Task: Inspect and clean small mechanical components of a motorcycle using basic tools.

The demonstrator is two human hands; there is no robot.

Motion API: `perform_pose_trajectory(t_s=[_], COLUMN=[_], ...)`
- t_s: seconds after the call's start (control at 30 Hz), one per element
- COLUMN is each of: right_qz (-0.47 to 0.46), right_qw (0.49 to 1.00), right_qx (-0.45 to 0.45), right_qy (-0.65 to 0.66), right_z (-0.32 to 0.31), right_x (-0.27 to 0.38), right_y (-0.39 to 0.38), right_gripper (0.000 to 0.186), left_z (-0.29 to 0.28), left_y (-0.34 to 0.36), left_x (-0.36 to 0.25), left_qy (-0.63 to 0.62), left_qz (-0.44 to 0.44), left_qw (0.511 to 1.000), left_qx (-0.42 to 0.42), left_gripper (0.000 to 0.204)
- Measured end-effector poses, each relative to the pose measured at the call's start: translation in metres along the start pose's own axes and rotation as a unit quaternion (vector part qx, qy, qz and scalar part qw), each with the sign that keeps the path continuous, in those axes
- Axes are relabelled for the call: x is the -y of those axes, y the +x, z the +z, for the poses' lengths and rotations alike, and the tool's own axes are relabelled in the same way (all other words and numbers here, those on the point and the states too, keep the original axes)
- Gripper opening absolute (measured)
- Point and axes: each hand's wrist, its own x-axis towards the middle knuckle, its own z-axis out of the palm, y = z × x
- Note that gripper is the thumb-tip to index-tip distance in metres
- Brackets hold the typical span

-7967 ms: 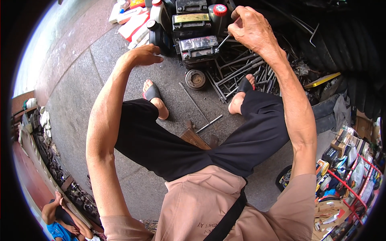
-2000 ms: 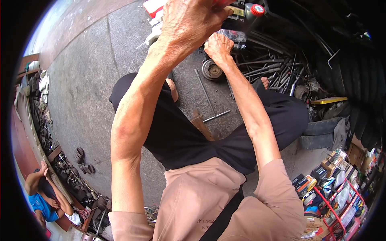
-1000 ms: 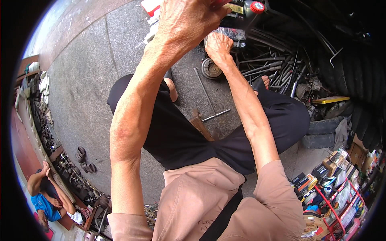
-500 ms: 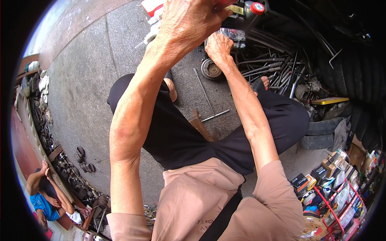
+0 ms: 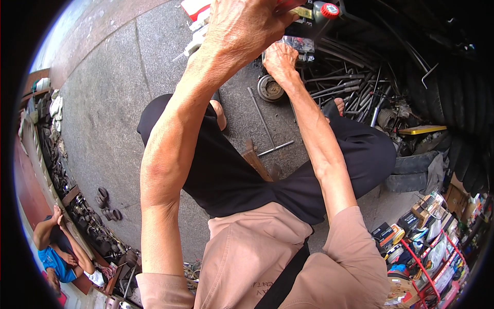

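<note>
My left hand (image 5: 246, 26) reaches to the top edge of the picture, its fingers curled and partly cut off. Something red (image 5: 286, 5) shows at those fingers, too little of it to name. Lower and to the right, my right hand (image 5: 280, 57) is closed, knuckles up; whatever it grips is hidden. Beside it lies a clear plastic case (image 5: 299, 44) with small parts inside. A bottle with a red cap (image 5: 329, 10) stands to the right of my left hand. Just below my right hand, a round metal hub-like part (image 5: 270, 88) rests on the ground.
A T-shaped metal bar (image 5: 276, 148) and a wooden piece (image 5: 256, 160) lie between my legs. Many metal rods and wrenches (image 5: 355, 92) are heaped at the right, near a yellow-edged tray (image 5: 423, 130) and tires (image 5: 411, 172). Another person (image 5: 60, 257) sits far left. A red rack (image 5: 419, 260) holds packages.
</note>
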Motion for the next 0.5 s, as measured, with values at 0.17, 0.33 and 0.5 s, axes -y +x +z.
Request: perform_pose_trajectory(t_s=[0.17, 0.33, 0.5], right_qz=[-0.032, 0.051, 0.027], right_qw=[0.999, 0.998, 1.0], right_qx=[-0.021, -0.024, -0.007], right_qy=[-0.017, 0.03, 0.007], right_z=[-0.001, -0.007, 0.003], right_x=[0.002, 0.005, -0.001], right_y=[-0.001, -0.003, -0.001], right_gripper=[0.023, 0.017, 0.018], left_z=[0.003, 0.002, 0.001], left_y=[-0.001, -0.001, -0.001], left_x=[0.0, -0.001, -0.002], left_qy=[-0.041, -0.041, -0.03], left_qz=[0.002, -0.027, -0.026], left_qw=[0.999, 0.999, 0.999], left_qx=[-0.011, 0.006, 0.006], left_gripper=[0.022, 0.023, 0.023])
